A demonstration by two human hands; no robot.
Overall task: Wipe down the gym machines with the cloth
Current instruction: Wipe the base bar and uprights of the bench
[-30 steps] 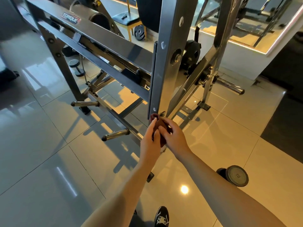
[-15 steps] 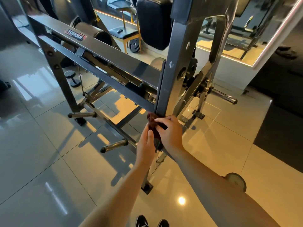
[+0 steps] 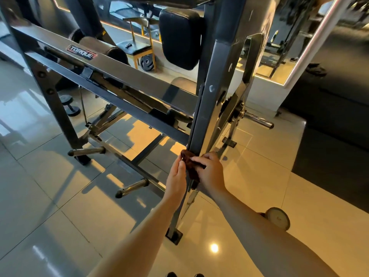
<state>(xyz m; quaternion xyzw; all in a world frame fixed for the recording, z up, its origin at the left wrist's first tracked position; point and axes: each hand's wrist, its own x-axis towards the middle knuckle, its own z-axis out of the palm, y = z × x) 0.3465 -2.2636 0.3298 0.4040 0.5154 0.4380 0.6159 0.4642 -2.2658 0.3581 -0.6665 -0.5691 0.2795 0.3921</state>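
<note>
Within the last second the maroon cloth (image 3: 190,163) has gone from a bunched wad to a wrap round the machine's upright post (image 3: 201,124). The left hand (image 3: 176,175) and right hand (image 3: 212,172) each keep a closed grip on it, so a wiping stroke along the post looks ready

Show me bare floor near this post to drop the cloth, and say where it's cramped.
Bare tile left, bordered by the chrome pegs and the left arm. A second patch right, between the upright post, the black mat and the dumbbell. Cramped: under the frame bars behind the post, and where the left hand and right hand hold the cloth.
</note>
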